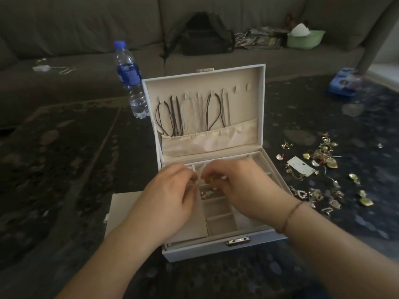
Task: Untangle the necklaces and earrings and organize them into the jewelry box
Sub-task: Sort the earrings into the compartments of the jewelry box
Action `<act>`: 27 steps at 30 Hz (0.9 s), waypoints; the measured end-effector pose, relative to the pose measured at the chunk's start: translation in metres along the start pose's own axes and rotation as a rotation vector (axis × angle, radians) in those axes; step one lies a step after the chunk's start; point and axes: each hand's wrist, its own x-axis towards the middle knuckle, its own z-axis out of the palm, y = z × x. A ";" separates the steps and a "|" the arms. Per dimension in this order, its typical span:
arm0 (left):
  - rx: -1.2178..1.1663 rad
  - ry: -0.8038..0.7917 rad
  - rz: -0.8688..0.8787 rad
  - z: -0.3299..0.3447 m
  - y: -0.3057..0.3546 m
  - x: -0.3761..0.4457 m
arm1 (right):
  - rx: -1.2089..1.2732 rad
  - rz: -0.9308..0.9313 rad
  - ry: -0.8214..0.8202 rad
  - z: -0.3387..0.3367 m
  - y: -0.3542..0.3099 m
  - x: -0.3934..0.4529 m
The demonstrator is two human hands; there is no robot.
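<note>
A white jewelry box (216,248) stands open in front of me, lid upright. Several necklaces (190,113) hang from hooks inside the lid, their ends tucked into a cream pocket. My left hand (172,190) and my right hand (239,186) hover close together over the tray's rear compartments, fingertips pinched around a small gold earring (208,180) that is blurred and mostly hidden. A few small pearl earrings (206,192) lie in a compartment just below the fingers. A pile of loose gold earrings (321,154) lies on the dark carpet to the right of the box.
A water bottle (129,80) stands left of the lid. A white card (301,169) lies among the loose jewelry. A flat white object (123,209) sits at the box's left. Behind are a grey sofa (75,29) with a black backpack (205,35) and a green bowl (305,38).
</note>
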 end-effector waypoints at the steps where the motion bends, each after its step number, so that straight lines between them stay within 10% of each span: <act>1: 0.010 -0.073 -0.002 -0.003 0.002 -0.001 | -0.053 -0.044 -0.010 0.001 0.000 -0.001; 7: 0.231 -0.525 -0.045 -0.015 0.013 -0.007 | -0.132 -0.030 0.002 0.003 0.015 0.000; 27: 0.344 -0.439 -0.021 -0.001 0.020 -0.006 | -0.181 0.122 0.290 -0.067 0.056 -0.043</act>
